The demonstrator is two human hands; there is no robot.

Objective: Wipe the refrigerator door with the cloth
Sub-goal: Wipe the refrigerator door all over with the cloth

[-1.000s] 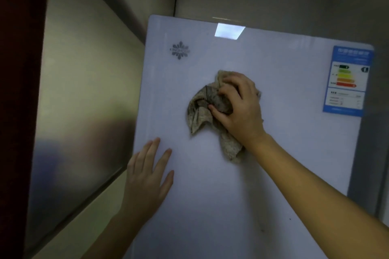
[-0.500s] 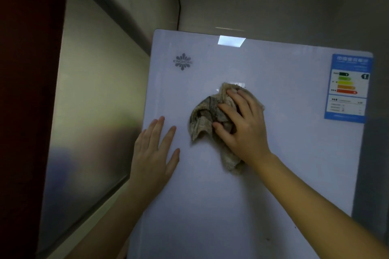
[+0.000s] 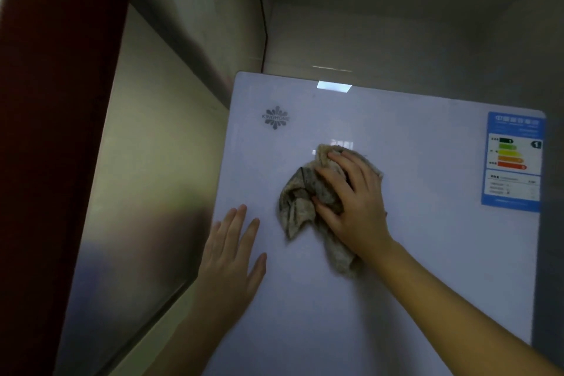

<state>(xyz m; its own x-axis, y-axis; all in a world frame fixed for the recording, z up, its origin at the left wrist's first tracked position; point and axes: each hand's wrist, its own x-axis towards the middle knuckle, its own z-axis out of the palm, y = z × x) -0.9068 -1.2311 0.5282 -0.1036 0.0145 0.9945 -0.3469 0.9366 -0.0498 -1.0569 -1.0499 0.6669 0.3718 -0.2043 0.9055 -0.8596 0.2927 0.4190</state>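
View tips upward: refrigerator door [image 3: 427, 253] sits lower in frame, its logo [image 3: 275, 117] and energy label [image 3: 512, 162] lower with it, and more wall [image 3: 396, 24] shows above the top edge. Left hand [image 3: 232, 256] is higher on the door than a second ago, its fingertips nearer the cloth [image 3: 297, 201]. Right hand [image 3: 357, 204] holds the cloth at much the same spot below the logo, but its fingers, sharply bent before, stretch flatter across the bunched fabric. A faint reflection shows just above the cloth.

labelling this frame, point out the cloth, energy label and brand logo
cloth [image 3: 297, 207]: head view, its crumpled left fold
energy label [image 3: 510, 159]: head view, its coloured bars
brand logo [image 3: 275, 117]: head view, its flower centre
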